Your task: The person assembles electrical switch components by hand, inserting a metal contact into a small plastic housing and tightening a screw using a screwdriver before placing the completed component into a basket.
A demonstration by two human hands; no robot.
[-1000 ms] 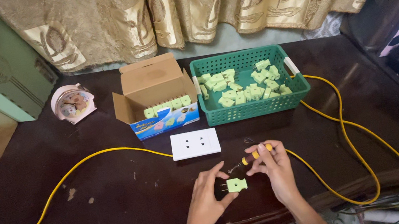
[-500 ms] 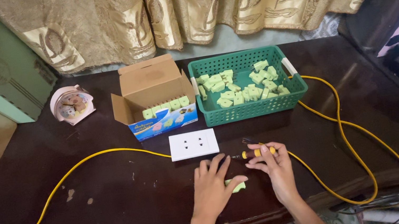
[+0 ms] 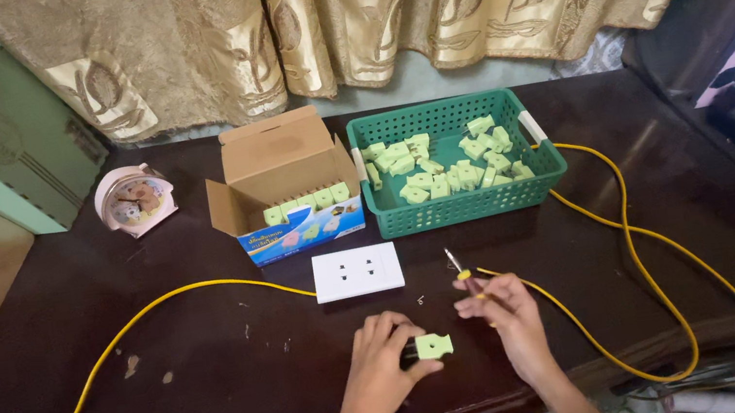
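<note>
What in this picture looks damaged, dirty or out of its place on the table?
The dark wooden table has pale chipped spots near its front left, beside the yellow cable. The cardboard box stands with its flaps open. Otherwise nothing stands out: the green plugs lie inside the green basket, none spilled.

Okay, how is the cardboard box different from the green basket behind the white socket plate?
The cardboard box is brown with solid walls and open flaps; the green basket is plastic mesh with no lid. The box holds light green plugs lined up in a neat row; in the basket the plugs lie in a loose heap. The box sits left, the basket right. Both stand on the dark table, holding the same kind of plug.
</note>
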